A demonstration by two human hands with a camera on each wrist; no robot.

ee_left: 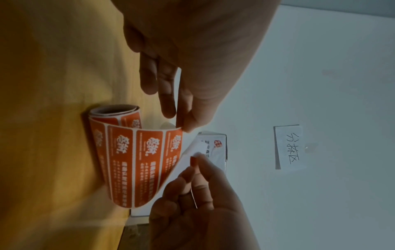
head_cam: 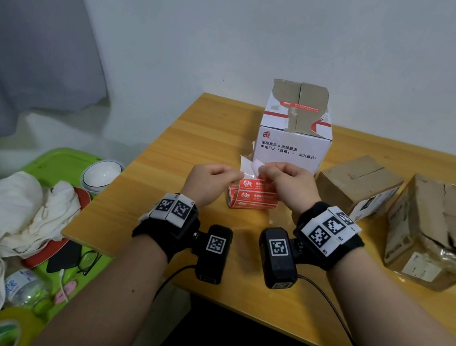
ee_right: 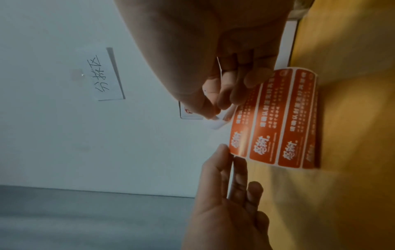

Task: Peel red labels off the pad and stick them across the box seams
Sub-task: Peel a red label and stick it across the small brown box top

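Observation:
A curled sheet of red labels [head_cam: 250,196] [ee_left: 132,160] [ee_right: 278,118] lies on the wooden table [head_cam: 195,142], rolled at its near end, in front of the white printed box [head_cam: 291,150]. My left hand [head_cam: 237,176] [ee_left: 181,125] [ee_right: 229,152] pinches the sheet's left edge between thumb and fingers. My right hand [head_cam: 263,173] [ee_left: 193,162] [ee_right: 215,108] pinches a red label's corner at the sheet's far end, where bare white backing [head_cam: 248,164] curls up. The white box's top flaps show a brown seam with one red label across it.
Two brown cardboard boxes [head_cam: 356,183] [head_cam: 436,231] stand to the right on the table. Left of the table, a green tray [head_cam: 55,160] holds a white bowl [head_cam: 101,175] and crumpled cloth [head_cam: 18,212]. A handwritten paper sign [ee_left: 288,147] hangs on the wall.

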